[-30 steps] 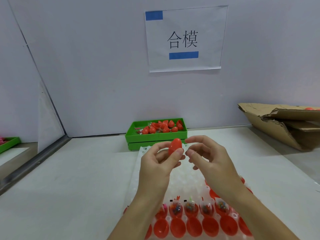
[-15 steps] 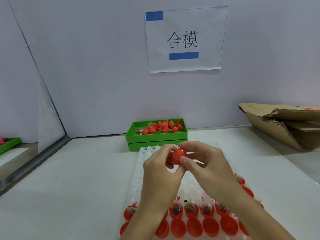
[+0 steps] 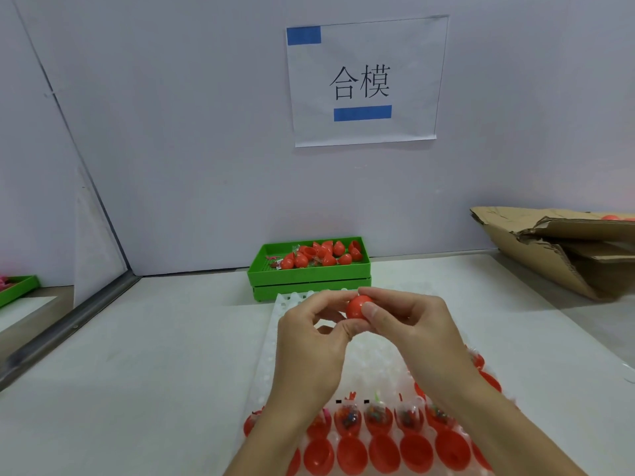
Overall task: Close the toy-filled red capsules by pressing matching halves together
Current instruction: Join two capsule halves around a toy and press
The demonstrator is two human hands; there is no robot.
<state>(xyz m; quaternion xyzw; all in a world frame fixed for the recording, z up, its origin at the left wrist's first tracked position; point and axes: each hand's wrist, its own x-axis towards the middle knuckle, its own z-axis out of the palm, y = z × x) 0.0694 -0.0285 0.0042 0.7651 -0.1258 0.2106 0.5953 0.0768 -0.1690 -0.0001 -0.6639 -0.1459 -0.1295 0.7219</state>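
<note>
A red capsule (image 3: 357, 306) is held up above the white dimpled tray (image 3: 280, 312), pinched between both hands. My left hand (image 3: 309, 345) grips it from the left and below with thumb and fingertips. My right hand (image 3: 409, 328) pinches it from the right, thumb on its front. Whether its halves are fully joined is hidden by the fingers. Near the tray's front a row of red halves holding small toys (image 3: 378, 419) stands in the dimples. In front of that row is a row of plain red halves (image 3: 385, 455).
A green tray (image 3: 309, 273) with loose red halves and wrapped toys stands against the back wall. A torn cardboard box (image 3: 567, 245) lies at the right. A metal rail (image 3: 68, 324) borders the table on the left, with another green tray (image 3: 17, 290) beyond it.
My right hand has closed in on the capsule that the left hand held alone. Both hands now pinch it, and it has turned and sunk slightly towards the tray.
</note>
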